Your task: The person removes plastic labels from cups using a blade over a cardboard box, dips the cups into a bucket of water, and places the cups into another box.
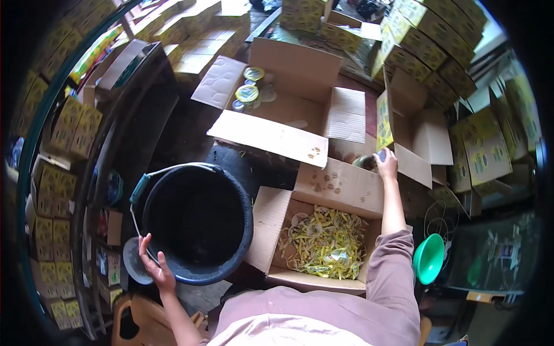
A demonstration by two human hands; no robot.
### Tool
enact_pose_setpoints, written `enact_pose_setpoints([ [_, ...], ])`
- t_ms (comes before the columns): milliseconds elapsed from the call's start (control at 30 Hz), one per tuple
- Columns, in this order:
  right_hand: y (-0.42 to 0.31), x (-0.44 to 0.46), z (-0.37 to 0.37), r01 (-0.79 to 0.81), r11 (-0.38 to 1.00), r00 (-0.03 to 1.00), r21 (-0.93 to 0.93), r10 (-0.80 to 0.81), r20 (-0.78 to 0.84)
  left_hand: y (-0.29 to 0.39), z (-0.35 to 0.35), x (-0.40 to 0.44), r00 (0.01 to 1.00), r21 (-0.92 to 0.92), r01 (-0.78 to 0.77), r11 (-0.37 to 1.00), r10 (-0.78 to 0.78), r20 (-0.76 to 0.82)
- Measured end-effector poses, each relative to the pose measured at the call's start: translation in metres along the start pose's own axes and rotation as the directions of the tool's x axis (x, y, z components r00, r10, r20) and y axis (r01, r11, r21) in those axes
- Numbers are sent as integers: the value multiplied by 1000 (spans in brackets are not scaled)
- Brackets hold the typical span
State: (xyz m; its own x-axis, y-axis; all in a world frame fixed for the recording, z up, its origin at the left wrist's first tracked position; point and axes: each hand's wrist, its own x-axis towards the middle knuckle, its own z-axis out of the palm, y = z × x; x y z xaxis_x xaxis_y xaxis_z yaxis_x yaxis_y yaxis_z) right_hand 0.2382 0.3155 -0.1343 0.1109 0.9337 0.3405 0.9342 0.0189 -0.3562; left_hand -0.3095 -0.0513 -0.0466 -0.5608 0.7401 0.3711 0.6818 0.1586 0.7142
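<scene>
My right hand (388, 164) reaches out past the raised flap of the near cardboard box. Its fingers are closed round a small dark container (365, 162), whose exact kind I cannot make out. Below that arm, the near box (276, 230) holds a heap of yellow shredded strips and wrappers (329, 245). On the other side, my left hand (154, 266) is raised with its fingers apart, beside the rim of a large black bucket (247, 230). The bucket's wire handle has a teal grip (140, 188). The inside of the bucket is too dark to make out.
A larger open carton (294, 63) holds several yellow-lidded cups (247, 93). Another open box (430, 135) stands at the right. A green bowl (429, 259) sits near my right elbow. Stacked yellow cartons (424, 40) line the back, and more fill the left shelves.
</scene>
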Motion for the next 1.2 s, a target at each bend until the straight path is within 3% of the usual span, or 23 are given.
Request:
enact_pose_setpoints([
  [233,9,2,0,-17,999,999,38,15,37,2,-7,1,999,-50,3,999,-1,35],
  [367,-5,-5,-15,-134,990,989,-46,136,61,9,-30,17,1000,-44,-24,999,24,9],
  [433,-6,-10,-20,-186,981,978,-46,190,90,24,-56,41,989,27,-121,992,123,-83],
  [467,-8,-14,-24,-182,979,982,-90,186,40,32,-72,58,960,43,-248,968,252,-120],
  [567,16,-13,-21,-168,976,973,-141,142,-179,88,-120,101,850,-185,-503,844,443,-286],
  [600,2,-17,-35,-154,980,963,-123,121,-242,109,-142,114,799,-127,-590,797,554,-233],
  [633,-9,-19,-45,-101,981,939,-163,40,-341,131,-156,119,741,28,-636,771,620,-259],
  [700,-29,-19,-68,-1,988,907,-151,-63,-417,141,-178,139,535,-47,-839,542,806,-253],
  [767,-56,-18,-87,84,980,869,-179,-160,-468,146,-188,150,404,-131,-914,383,876,-261],
  [967,-138,4,-107,286,957,850,-58,-281,-446,143,-198,171,332,-186,-939,289,905,-267],
  [1200,-241,54,-47,527,849,799,39,-480,-362,129,-193,196,303,-205,-945,254,915,-266],
])
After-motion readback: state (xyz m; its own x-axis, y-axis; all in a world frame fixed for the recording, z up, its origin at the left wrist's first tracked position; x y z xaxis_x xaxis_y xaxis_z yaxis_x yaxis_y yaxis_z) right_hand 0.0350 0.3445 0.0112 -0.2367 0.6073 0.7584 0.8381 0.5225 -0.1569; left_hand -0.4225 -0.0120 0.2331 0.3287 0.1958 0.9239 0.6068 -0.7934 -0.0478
